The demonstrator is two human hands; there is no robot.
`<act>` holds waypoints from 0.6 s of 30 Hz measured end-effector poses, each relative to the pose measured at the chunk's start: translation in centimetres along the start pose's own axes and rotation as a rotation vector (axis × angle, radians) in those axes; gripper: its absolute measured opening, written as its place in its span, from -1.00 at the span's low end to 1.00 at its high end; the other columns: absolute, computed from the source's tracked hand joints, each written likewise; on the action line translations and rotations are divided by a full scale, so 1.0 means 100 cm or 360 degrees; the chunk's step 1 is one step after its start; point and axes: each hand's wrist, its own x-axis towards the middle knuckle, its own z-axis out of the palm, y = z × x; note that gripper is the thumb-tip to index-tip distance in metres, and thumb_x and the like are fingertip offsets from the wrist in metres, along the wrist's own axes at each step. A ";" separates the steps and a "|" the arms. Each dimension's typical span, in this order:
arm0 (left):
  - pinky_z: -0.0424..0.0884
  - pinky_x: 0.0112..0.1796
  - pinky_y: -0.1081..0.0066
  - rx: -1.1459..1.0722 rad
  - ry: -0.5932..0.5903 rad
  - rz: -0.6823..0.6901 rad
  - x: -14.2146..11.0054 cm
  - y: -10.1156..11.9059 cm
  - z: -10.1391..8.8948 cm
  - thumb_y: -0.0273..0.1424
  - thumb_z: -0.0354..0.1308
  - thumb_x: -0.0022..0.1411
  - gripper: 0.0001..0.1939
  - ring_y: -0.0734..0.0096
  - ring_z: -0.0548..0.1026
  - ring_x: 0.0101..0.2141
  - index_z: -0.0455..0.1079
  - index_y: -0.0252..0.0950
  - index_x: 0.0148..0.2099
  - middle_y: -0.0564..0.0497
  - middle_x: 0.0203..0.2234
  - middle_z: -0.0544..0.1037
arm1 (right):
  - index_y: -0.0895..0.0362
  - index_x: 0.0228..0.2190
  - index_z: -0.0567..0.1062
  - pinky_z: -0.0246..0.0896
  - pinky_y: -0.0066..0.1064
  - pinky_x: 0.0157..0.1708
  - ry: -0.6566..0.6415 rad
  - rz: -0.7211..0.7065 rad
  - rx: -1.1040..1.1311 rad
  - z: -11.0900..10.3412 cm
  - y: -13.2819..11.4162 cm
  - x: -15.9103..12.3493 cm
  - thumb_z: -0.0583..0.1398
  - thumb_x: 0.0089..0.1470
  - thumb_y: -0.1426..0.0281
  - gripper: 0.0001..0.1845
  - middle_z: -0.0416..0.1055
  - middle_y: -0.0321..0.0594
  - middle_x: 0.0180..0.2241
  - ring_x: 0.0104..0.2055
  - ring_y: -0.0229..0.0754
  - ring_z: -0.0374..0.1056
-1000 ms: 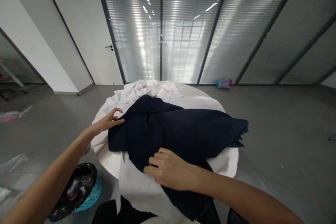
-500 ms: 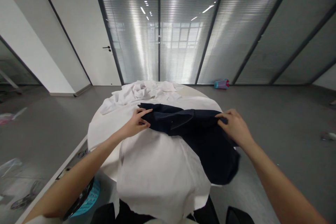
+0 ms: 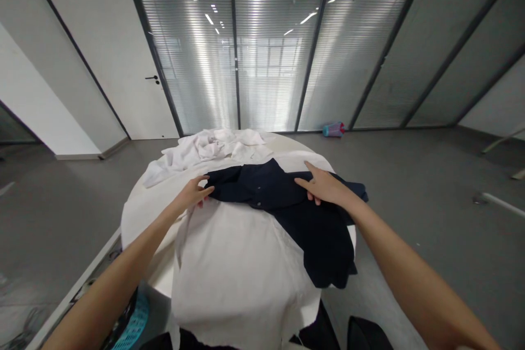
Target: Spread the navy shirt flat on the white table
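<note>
shirt (image 3: 287, 202) on table (image 3: 135, 213); cloth heap (image 3: 209, 147) behind it.

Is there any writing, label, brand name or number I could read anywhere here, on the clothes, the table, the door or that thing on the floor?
None can be read.
Dark shirt under both hands: no tag or print shows.
White cloth and white pile: plain.
Door: no sign.
Small blue and pink thing on the floor: too small to tell.
Blue basket: no label visible.
</note>
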 end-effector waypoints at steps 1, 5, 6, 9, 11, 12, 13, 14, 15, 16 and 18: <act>0.28 -0.62 0.45 -0.0109 -0.0038 -0.0012 -0.003 -0.001 0.002 -0.07 0.29 0.08 -0.22 0.39 0.42 -0.69 0.19 -0.37 0.23 0.10 -0.60 0.50 | 0.33 0.39 -0.14 0.33 -0.37 -0.41 -0.0118 0.0002 0.0108 0.005 0.000 0.006 0.09 0.31 0.08 -0.11 0.52 -0.31 -0.58 -0.61 -0.17 0.44; 0.28 -0.61 0.50 -0.0284 -0.0049 0.0077 -0.009 -0.008 0.008 -0.11 0.37 -0.05 -0.33 0.35 0.50 -0.63 0.23 -0.29 0.03 0.09 -0.58 0.54 | 0.30 0.25 0.13 0.24 -0.44 -0.62 -0.0320 -0.0003 0.0332 0.028 0.008 0.027 0.09 0.31 0.09 -0.31 0.51 -0.23 -0.59 -0.61 -0.13 0.45; 0.26 -0.62 0.51 -0.0284 -0.0043 0.0103 -0.008 -0.009 0.008 -0.13 0.37 -0.06 -0.38 0.33 0.52 -0.60 0.24 -0.27 -0.02 0.09 -0.58 0.55 | 0.29 0.19 0.19 0.25 -0.44 -0.64 -0.0269 0.0001 0.0378 0.033 0.010 0.030 0.09 0.32 0.13 -0.40 0.50 -0.22 -0.59 -0.60 -0.12 0.46; 0.21 -0.64 0.53 -0.0225 -0.0066 0.0173 -0.002 -0.013 0.006 -0.20 0.36 -0.07 -0.44 0.31 0.55 -0.56 0.29 -0.26 -0.05 0.08 -0.56 0.56 | 0.18 0.09 0.21 0.37 -0.41 -0.55 -0.0011 -0.0018 0.0551 0.041 0.015 0.034 0.07 0.33 0.26 -0.62 0.54 -0.20 -0.49 -0.49 -0.11 0.51; 0.26 -0.61 0.49 -0.0094 -0.0078 0.0190 0.005 -0.013 0.004 -0.25 0.35 -0.09 -0.48 0.32 0.52 -0.59 0.35 -0.28 -0.06 0.12 -0.63 0.52 | 0.10 0.00 0.24 0.45 -0.35 -0.36 0.0196 -0.0150 0.0578 0.041 0.016 0.031 0.07 0.32 0.30 -0.74 0.56 -0.16 -0.35 -0.33 -0.10 0.55; 0.29 -0.60 0.47 -0.0008 -0.0078 0.0168 0.009 -0.012 0.004 -0.27 0.35 -0.09 -0.50 0.32 0.50 -0.63 0.37 -0.29 -0.07 0.15 -0.68 0.49 | 0.09 -0.05 0.25 0.46 -0.31 -0.25 0.0304 -0.0242 0.0538 0.040 0.015 0.028 0.08 0.31 0.30 -0.78 0.56 -0.14 -0.29 -0.24 -0.09 0.55; 0.30 -0.59 0.45 0.0072 -0.0087 0.0125 0.013 -0.011 0.004 -0.27 0.34 -0.08 -0.52 0.32 0.48 -0.66 0.38 -0.29 -0.08 0.17 -0.72 0.46 | 0.08 -0.08 0.26 0.44 -0.26 -0.14 0.0405 -0.0335 0.0468 0.038 0.015 0.024 0.09 0.30 0.28 -0.80 0.55 -0.11 -0.22 -0.16 -0.06 0.53; 0.31 -0.60 0.44 0.0126 -0.0110 0.0060 0.017 -0.009 0.005 -0.27 0.35 -0.07 -0.54 0.30 0.46 -0.69 0.39 -0.28 -0.10 0.18 -0.75 0.44 | 0.07 -0.09 0.26 0.40 -0.21 -0.05 0.0495 -0.0422 0.0382 0.037 0.014 0.020 0.10 0.29 0.26 -0.78 0.53 -0.08 -0.15 -0.08 -0.02 0.51; 0.30 -0.62 0.43 0.0136 -0.0140 -0.0013 0.021 -0.006 0.006 -0.26 0.36 -0.07 -0.54 0.29 0.46 -0.70 0.38 -0.27 -0.11 0.17 -0.75 0.43 | 0.07 -0.07 0.26 0.35 -0.16 0.01 0.0562 -0.0497 0.0293 0.036 0.014 0.015 0.10 0.28 0.23 -0.75 0.50 -0.06 -0.09 -0.01 0.01 0.47; 0.30 -0.64 0.43 0.0094 -0.0166 -0.0090 0.024 -0.002 0.007 -0.24 0.38 -0.07 -0.54 0.27 0.46 -0.71 0.37 -0.26 -0.13 0.16 -0.74 0.44 | 0.07 -0.05 0.24 0.32 -0.12 0.05 0.0607 -0.0551 0.0213 0.036 0.014 0.011 0.09 0.28 0.20 -0.71 0.46 -0.03 -0.03 0.05 0.04 0.43; 0.35 -0.62 0.43 -0.0123 -0.0156 -0.0186 0.027 0.006 0.010 -0.22 0.40 -0.07 -0.54 0.26 0.51 -0.66 0.33 -0.26 -0.16 0.09 -0.68 0.50 | 0.09 0.01 0.21 0.27 -0.05 0.10 0.0660 -0.0608 0.0107 0.035 0.015 0.006 0.08 0.28 0.17 -0.63 0.39 0.03 0.04 0.12 0.09 0.35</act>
